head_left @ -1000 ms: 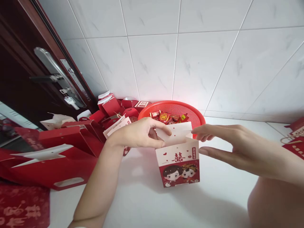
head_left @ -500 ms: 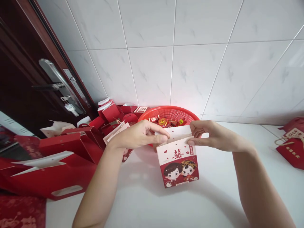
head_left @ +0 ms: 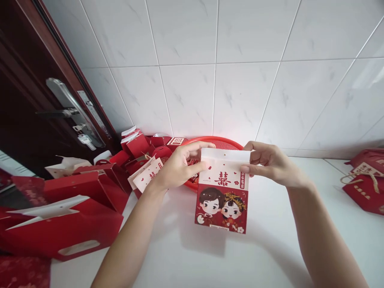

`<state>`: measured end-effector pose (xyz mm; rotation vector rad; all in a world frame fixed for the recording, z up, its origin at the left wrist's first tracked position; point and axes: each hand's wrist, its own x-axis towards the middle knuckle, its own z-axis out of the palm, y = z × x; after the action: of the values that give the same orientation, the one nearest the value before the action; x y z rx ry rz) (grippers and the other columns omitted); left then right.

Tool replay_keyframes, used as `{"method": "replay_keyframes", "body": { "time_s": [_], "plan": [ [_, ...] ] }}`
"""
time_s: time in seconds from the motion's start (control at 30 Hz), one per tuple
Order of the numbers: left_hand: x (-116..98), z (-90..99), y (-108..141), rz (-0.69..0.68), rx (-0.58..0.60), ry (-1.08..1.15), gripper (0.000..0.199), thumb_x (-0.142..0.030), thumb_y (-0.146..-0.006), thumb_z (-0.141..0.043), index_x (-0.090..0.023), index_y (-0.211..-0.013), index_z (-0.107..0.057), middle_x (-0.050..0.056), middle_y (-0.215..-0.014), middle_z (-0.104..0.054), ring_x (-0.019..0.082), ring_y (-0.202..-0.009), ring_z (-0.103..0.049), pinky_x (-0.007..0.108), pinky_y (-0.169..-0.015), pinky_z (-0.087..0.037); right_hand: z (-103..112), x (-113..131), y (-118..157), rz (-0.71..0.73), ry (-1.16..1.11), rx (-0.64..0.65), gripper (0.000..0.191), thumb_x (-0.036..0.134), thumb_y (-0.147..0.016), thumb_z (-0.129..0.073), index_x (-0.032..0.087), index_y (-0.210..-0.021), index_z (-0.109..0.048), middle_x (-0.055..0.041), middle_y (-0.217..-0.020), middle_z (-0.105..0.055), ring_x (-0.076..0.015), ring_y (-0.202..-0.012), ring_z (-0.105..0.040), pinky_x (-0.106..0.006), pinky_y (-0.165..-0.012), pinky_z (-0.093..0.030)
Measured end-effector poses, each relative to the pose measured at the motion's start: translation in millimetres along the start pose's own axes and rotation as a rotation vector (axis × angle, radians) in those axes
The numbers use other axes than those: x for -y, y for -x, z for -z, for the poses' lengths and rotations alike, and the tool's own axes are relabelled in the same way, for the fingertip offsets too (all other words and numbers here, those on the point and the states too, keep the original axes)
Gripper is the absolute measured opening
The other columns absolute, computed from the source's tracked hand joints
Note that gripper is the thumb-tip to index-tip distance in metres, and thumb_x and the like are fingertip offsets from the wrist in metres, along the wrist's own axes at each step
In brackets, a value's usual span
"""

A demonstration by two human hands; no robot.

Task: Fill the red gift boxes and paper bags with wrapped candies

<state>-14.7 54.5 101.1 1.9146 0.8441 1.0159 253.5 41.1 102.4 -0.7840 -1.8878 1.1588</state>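
A red and white paper box point(head_left: 221, 200) with two cartoon faces and a red character hangs upright above the white table. My left hand point(head_left: 184, 165) pinches its upper left edge, thumb on the front. At the upper right edge my right hand point(head_left: 265, 163) grips it, thumb on the printed front and fingers behind. The top flaps lie close together, so the inside of the box is hidden. Behind it stands a red mesh basket point(head_left: 232, 143); wrapped sweets point(head_left: 193, 163) in it show partly between my left hand and the box.
Several red boxes point(head_left: 87, 224) and a pink and white box point(head_left: 148, 174) stand on the left. A red bag point(head_left: 364, 192) with a cord handle sits at the far right. The white table point(head_left: 192, 260) meets a tiled wall; a dark door is at the left.
The box's open top has narrowed, its flaps coming together, and its front has turned more squarely to the camera. It now covers more of the basket. Both hands still hold it.
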Motion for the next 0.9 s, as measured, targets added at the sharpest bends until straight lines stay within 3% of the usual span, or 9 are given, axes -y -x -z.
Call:
{"method": "replay_keyframes", "body": {
  "time_s": [0.13, 0.3, 0.53, 0.7, 0.8, 0.9],
  "plan": [
    [-0.8, -3.9, -2.5, -0.031, 0.0, 0.025, 0.035, -0.022, -0.086, -0.066, -0.021, -0.122, -0.066, 0.0, -0.081, -0.069, 0.014, -0.073, -0.064, 0.023, -0.064, -0.054, 2.3, -5.9, -0.8, 0.087, -0.01, -0.072, 0.034, 0.037, -0.085, -0.08, 0.02, -0.107, -0.06, -0.0011, -0.07, -0.072, -0.0138, -0.059, -0.065, -0.026, -0.049, -0.054],
    [-7.3, -8.5, -1.0, -0.083, -0.091, -0.01, 0.007, -0.021, -0.083, -0.067, -0.018, -0.089, -0.071, 0.001, -0.084, -0.069, 0.012, -0.072, -0.06, 0.021, -0.059, -0.049, 4.5, -9.3, -2.4, 0.16, -0.062, -0.073, 0.021, 0.035, -0.085, -0.079, 0.017, -0.091, -0.07, -0.0023, -0.073, -0.072, -0.0133, -0.065, -0.069, -0.026, -0.057, -0.058],
    [-7.5, -8.7, -0.9, -0.03, -0.182, -0.003, 0.012, -0.024, -0.077, -0.07, -0.017, -0.084, -0.076, 0.005, -0.082, -0.074, 0.015, -0.071, -0.064, 0.025, -0.057, -0.05, 2.2, -7.4, -4.5, 0.127, -0.054, -0.035, 0.023, 0.037, -0.084, -0.079, 0.016, -0.091, -0.071, -0.0032, -0.073, -0.073, -0.0121, -0.061, -0.067, -0.023, -0.052, -0.055],
    [-7.1, -5.8, -0.7, -0.022, -0.099, 0.111, 0.014, -0.023, -0.071, -0.072, -0.017, -0.081, -0.078, 0.005, -0.078, -0.076, 0.017, -0.069, -0.066, 0.028, -0.059, -0.053, -2.5, -2.6, -3.5, 0.051, -0.039, -0.084, 0.024, 0.033, -0.082, -0.081, 0.017, -0.092, -0.067, -0.0027, -0.071, -0.072, -0.0147, -0.065, -0.068, -0.027, -0.057, -0.057],
    [-7.5, -6.7, 0.2, -0.026, -0.111, 0.114, 0.011, -0.023, -0.074, -0.074, -0.017, -0.081, -0.079, 0.005, -0.08, -0.077, 0.017, -0.07, -0.067, 0.028, -0.061, -0.055, -2.1, -0.2, -3.1, 0.016, -0.043, -0.124, 0.03, 0.034, -0.08, -0.083, 0.017, -0.099, -0.066, -0.001, -0.068, -0.07, -0.013, -0.06, -0.064, -0.024, -0.05, -0.051],
    [-6.2, -9.4, 0.0, -0.104, -0.168, 0.096, 0.01, -0.023, -0.077, -0.075, -0.018, -0.085, -0.08, 0.004, -0.085, -0.077, 0.016, -0.071, -0.067, 0.026, -0.061, -0.054, 0.2, 0.2, -3.2, -0.012, -0.048, -0.141, 0.028, 0.034, -0.08, -0.083, 0.016, -0.095, -0.07, 0.0032, -0.059, -0.062, -0.0068, -0.048, -0.05, -0.02, -0.04, -0.036]
  ]
}}
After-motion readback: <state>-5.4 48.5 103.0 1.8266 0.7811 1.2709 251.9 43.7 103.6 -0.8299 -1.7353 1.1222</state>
